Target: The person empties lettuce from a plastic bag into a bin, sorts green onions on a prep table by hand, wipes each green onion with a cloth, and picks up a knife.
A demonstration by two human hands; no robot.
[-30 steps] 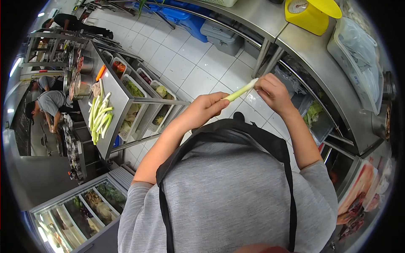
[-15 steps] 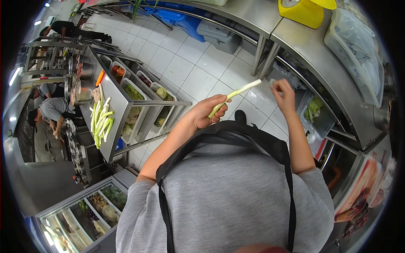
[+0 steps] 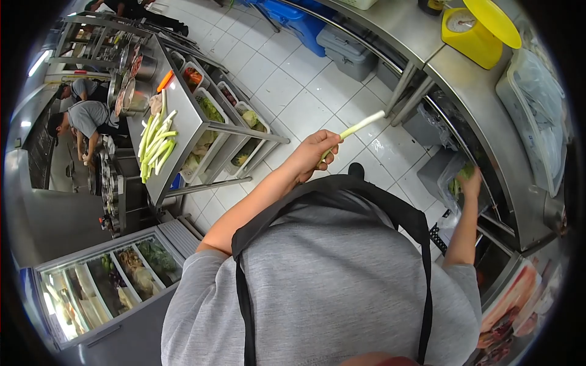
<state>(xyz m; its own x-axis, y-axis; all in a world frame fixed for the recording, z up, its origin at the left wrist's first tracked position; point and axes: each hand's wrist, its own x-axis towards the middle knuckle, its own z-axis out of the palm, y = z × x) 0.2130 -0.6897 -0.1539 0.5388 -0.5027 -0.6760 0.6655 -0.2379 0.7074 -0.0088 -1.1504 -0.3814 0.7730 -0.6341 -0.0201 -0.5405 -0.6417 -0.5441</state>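
Right hand [image 3: 469, 181] has been lowered to lined grey bin [image 3: 434, 173] at 3 o'clock, grip unreadable, so spring onion [image 3: 364, 123] is gripped by curled left hand [image 3: 316, 152] alone.

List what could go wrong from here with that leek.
1. The left hand alone grips the leek over the floor; a loose grip might drop it.
2. The right hand is low at the bin by the counter, so it might knock the counter coming up.
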